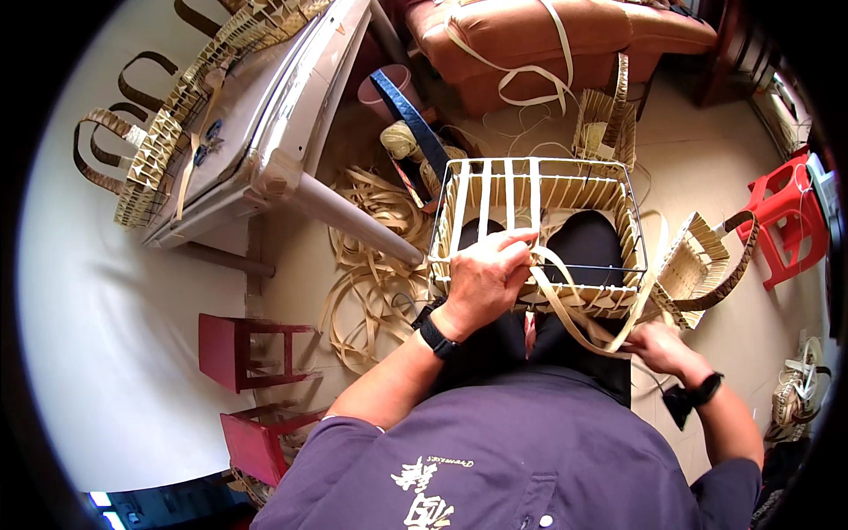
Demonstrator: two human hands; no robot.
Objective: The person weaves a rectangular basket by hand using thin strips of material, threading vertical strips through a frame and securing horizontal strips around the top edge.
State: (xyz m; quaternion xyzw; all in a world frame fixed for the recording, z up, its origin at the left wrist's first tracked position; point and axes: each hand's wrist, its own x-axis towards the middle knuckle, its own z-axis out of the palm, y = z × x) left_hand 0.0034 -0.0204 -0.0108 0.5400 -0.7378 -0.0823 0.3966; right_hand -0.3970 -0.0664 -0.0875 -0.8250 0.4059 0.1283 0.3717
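A rectangular basket [625,225] with a dark wire frame and pale woven sides rests on my lap. Several flat pale strips cross its left half, running from the far rim to the near rim. At the middle of the near rim my left hand [488,276] is closed, thumb and fingers pinching a pale weaving strip [558,307]. That strip loops to the right, below the basket's near side. My right hand [664,349], lower and right of the basket, has its fingers closed around the strip; its fingertips are partly hidden.
Loose strips [375,208] lie heaped on the floor at left, beside a table [291,177] bearing finished baskets. A small handled basket [698,265] stands close to my right hand. Beyond are a red plastic stool [786,221], an orange-brown sofa [495,44] and dark red stools [225,349].
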